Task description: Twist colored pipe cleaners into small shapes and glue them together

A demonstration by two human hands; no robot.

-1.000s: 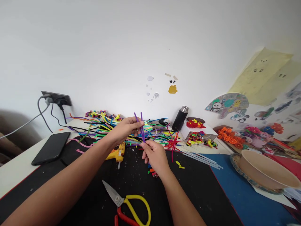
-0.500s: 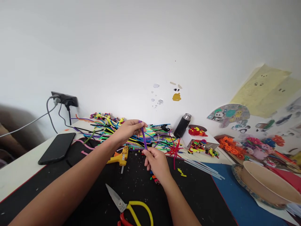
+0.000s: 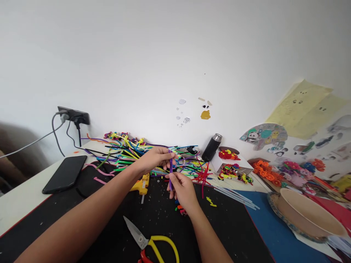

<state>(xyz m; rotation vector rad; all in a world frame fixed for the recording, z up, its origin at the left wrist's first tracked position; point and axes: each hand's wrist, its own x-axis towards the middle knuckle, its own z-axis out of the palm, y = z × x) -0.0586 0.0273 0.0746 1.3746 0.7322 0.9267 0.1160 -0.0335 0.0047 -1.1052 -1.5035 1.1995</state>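
Note:
Purple pipe cleaners [image 3: 171,166] run upright between my two hands, above the black mat. My left hand [image 3: 158,159] pinches their upper part, in front of the pile of coloured pipe cleaners [image 3: 128,155]. Lower down, my right hand [image 3: 181,188] grips them between thumb and fingers, and a short purple end shows below the thumb. A yellow glue gun [image 3: 142,184] lies left of my right hand, partly behind my left forearm. Scissors with yellow and red handles [image 3: 141,241] lie open on the mat near the bottom edge.
A black phone [image 3: 65,173] lies at the left. At the back right stand a black flask [image 3: 211,147] and a white box [image 3: 233,164] with small pipe-cleaner figures. Clear sticks [image 3: 236,197] and a beige bowl [image 3: 312,213] are at the right.
My left hand has moved down and slightly right, closer to my right hand. The purple strands stand more upright, with a shorter stretch between the hands.

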